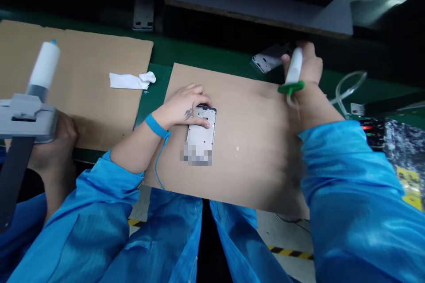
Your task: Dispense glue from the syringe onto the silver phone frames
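Note:
A silvery phone frame lies flat on a brown cardboard sheet; a blurred patch covers its lower end. My left hand, with a blue wrist strap, grips its upper part, thumb on the face and fingers at the far edge. My right hand reaches to the back right, closed around a white dispensing syringe with a green cap and a clear tube. Its fingers are close to a second phone frame lying tilted at the back; whether they touch it I cannot tell.
On the left, a co-worker's hand is beside a grey dispensing gun with a white cartridge. Crumpled white tissue lies on another cardboard sheet. A grey shelf overhangs the back. Clear tubing loops at the right.

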`<state>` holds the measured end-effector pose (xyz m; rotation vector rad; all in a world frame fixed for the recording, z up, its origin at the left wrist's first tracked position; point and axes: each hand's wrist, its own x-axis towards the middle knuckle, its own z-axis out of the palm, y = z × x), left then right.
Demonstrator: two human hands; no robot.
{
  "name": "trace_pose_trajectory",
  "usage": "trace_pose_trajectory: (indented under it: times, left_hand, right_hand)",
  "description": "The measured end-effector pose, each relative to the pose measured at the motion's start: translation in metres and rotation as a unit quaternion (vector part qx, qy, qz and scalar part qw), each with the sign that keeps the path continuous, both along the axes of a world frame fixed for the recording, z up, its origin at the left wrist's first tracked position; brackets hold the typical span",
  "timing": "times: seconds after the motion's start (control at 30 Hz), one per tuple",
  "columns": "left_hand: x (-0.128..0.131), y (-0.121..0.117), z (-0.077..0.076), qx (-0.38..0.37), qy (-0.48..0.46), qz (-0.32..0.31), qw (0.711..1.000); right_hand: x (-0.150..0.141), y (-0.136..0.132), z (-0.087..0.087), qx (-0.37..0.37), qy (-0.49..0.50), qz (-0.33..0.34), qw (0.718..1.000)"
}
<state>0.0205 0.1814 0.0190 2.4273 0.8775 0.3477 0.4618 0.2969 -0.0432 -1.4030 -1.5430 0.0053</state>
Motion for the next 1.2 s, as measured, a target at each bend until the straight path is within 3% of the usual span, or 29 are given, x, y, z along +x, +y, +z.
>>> trace_pose_trajectory:
  times: [0.1,0.17,0.2,0.27,0.37,0.47,0.73,1.0,1.2]
  left_hand:
    - [0.002,-0.001,-0.002,-0.003,0.004,0.011,1.0]
    - [0.002,-0.001,-0.004,-0.002,-0.003,0.021,1.0]
    - [0.002,-0.001,-0.005,-0.002,-0.01,0.027,1.0]
    - [0.001,0.001,-0.006,-0.004,-0.02,0.03,0.999]
    - [0.002,0.0,-0.007,0.007,-0.018,0.01,1.0]
    - [0.009,-0.007,-0.006,0.022,0.001,-0.012,1.0]
    - [0.024,-0.022,-0.007,0.024,-0.031,-0.031,0.999]
    - [0.023,-0.022,-0.016,0.062,-0.063,-0.033,0.996]
    - [0.025,-0.022,-0.017,0.06,-0.071,-0.027,0.995]
  right_hand:
    - [-0.029,-0.057,0.012,-0.013,-0.07,0.053,0.996]
    - [-0.062,-0.105,0.019,0.024,-0.065,0.063,0.996]
    - [-0.08,-0.129,0.022,-0.024,-0.07,0.125,0.989]
    - [-0.114,-0.168,0.027,-0.115,0.017,0.209,0.971]
    - [-0.149,-0.199,0.029,-0.241,0.196,0.273,0.911]
    - [-0.158,-0.201,0.027,-0.269,0.258,0.292,0.881]
    - [-0.154,-0.196,0.033,-0.245,0.201,0.238,0.918]
    - [-0.16,-0.201,0.049,-0.269,0.147,0.249,0.919]
    - [-0.161,-0.201,0.049,-0.278,0.133,0.235,0.922]
